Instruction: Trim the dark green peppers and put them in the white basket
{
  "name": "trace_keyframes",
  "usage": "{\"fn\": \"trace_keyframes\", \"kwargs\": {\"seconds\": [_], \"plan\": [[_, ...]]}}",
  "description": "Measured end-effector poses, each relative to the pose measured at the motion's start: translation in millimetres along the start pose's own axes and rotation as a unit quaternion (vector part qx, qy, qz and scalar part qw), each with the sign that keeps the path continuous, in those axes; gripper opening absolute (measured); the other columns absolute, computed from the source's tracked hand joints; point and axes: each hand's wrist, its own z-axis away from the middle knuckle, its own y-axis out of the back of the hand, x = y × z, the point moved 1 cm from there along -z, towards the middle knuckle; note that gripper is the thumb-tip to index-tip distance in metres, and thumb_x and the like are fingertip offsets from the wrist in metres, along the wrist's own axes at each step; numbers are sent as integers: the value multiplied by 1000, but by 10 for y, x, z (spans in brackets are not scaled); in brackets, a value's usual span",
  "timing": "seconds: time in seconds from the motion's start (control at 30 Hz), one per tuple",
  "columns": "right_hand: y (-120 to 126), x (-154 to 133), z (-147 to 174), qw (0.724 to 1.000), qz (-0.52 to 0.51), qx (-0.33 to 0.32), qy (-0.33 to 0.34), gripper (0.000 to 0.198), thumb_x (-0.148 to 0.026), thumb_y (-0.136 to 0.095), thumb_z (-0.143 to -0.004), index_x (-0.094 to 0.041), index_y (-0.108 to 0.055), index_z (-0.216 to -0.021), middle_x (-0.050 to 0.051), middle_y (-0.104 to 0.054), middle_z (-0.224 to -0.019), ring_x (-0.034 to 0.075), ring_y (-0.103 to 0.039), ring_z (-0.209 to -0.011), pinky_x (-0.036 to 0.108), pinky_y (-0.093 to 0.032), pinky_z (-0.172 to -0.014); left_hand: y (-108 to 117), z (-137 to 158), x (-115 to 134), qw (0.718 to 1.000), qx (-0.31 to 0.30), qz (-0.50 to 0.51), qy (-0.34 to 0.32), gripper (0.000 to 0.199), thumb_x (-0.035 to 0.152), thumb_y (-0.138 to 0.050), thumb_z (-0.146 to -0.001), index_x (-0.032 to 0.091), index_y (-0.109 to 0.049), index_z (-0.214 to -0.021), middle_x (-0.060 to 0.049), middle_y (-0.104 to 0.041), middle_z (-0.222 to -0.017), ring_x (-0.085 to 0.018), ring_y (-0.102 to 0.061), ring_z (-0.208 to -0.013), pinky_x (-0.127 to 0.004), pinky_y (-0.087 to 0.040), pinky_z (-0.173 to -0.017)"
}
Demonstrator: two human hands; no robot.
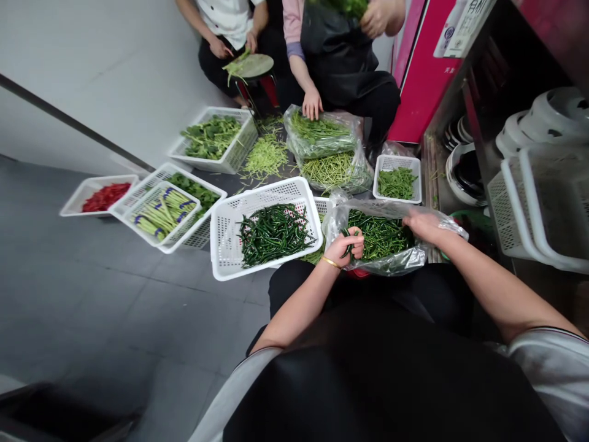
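Observation:
My left hand (345,247) is closed around a few dark green chili peppers (348,233) at the left side of a clear plastic bag (402,265). More green chili peppers (380,236) fill the bag, which lies open in front of my knees. At the bag's right end, my right hand (422,226) touches the peppers or the plastic; its fingers are blurred and partly hidden. To the left, a white perforated basket (221,224) holds a loose heap of green chili peppers (275,234).
Two people sit opposite, one by a round stool (253,65), one touching a bag of green stems (329,169). White baskets hold leafy greens (211,136), bundled stalks (166,213), red peppers (105,197) and cut greens (396,183). Stacked baskets (543,202) stand right.

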Motion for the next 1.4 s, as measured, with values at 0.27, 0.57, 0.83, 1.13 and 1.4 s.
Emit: {"fn": "trace_keyframes", "kwargs": {"seconds": [0.27, 0.57, 0.83, 1.13, 1.4], "plan": [[-111, -502, 148, 877, -477, 48, 29, 22, -38, -62, -77, -18, -63, -87, -2, -61, -63, 12, -56, -53, 27, -49, -55, -22, -170, -115, 953, 170, -232, -99, 24, 31, -77, -69, 14, -70, -85, -1, -62, -66, -9, -52, -56, -23, -43, -56], [-320, -943, 128, 750, -658, 53, -39, 43, -58, -69, -70, -17, -62, -81, 4, -65, -68, 15, -60, -56, 30, -52, -56, 41, -228, -223, 955, 112, -273, -19, 33, 42, -76, -69, 11, -67, -78, 1, -61, -58, -4, -34, -40, -21, -25, -40], [35, -706, 261, 985, -62, 159, -13, 35, -24, -43, -94, -22, -65, -121, 13, -60, -122, 23, -62, -100, 31, -47, -75, 63, -91, 81, 987, 107, -107, -51, 33, 40, -74, -63, 15, -57, -76, -1, -59, -65, -7, -46, -49, -19, -29, -41], [-171, -870, 40, 999, 36, 24, 19, 39, -36, -34, -99, -19, -69, -104, 11, -62, -108, 19, -64, -85, 26, -42, -64, 104, -56, 79, 990, 87, -106, -16, 40, 36, -82, -57, 16, -52, -74, 7, -43, -53, -5, -39, -45, -18, -26, -43], [-200, -1109, 51, 990, 42, 26, 134, 36, -30, -39, -97, -25, -64, -121, 12, -60, -112, 20, -63, -87, 27, -41, -64, 194, -195, -4, 966, 227, -109, -54, 40, 38, -82, -59, 17, -50, -70, 11, -35, -43, -2, -29, -34, -18, -15, -37]]}}
